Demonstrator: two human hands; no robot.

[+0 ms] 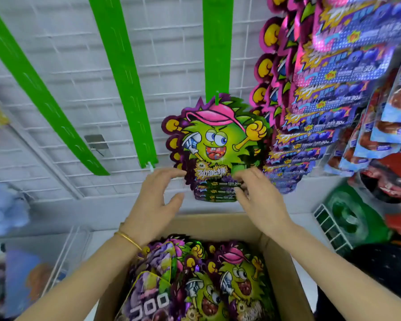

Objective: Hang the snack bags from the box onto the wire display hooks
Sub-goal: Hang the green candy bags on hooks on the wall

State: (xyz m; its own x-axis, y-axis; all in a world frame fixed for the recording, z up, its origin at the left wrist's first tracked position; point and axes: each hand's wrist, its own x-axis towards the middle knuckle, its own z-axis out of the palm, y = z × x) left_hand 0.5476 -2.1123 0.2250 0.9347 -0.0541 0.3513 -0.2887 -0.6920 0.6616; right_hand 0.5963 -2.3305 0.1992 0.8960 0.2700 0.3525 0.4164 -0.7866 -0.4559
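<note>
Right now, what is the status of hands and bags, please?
Left hand open at hanging bags edge. Right hand pinches their lower edge. Bags hang on green strip; more wait in box. Nothing in the way.

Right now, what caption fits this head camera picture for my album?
Right hand pinches hanging snack bags, left hand open at their edge, above the full box.

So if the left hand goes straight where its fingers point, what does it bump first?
Most likely the lower left edge of the hanging snack bags. The left hand looks almost there already, though depth is unclear.
</note>
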